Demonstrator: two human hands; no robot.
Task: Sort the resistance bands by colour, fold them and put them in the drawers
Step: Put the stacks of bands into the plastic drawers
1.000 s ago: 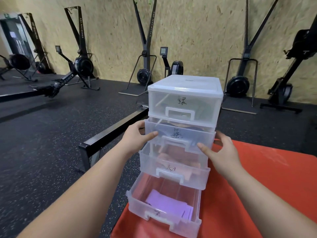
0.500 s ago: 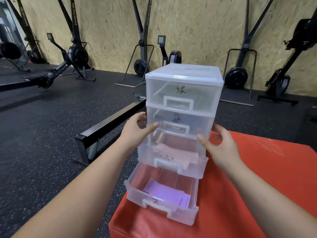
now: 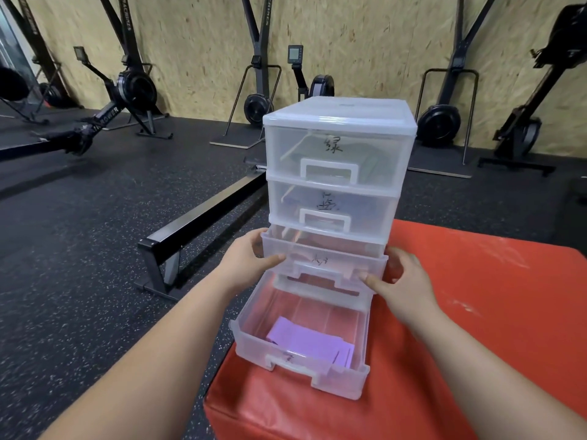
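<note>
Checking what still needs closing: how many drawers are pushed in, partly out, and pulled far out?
Pushed in: 2 (top drawer, second drawer)
Partly out: 1 (third drawer)
Pulled far out: 1 (bottom drawer)
Total: 4 drawers

This is a gym. Along the chipboard wall [image 3: 365,42] stand tall upright ski trainers [image 3: 258,104] with black flywheels at their feet. A rowing machine [image 3: 135,90] stretches its long rail out over the floor [image 3: 79,242], which is black rubber matting flecked with white. A small monitor [image 3: 295,54] perches on an arm by the wall, and a red padded box [image 3: 476,281] sits close by.
</note>
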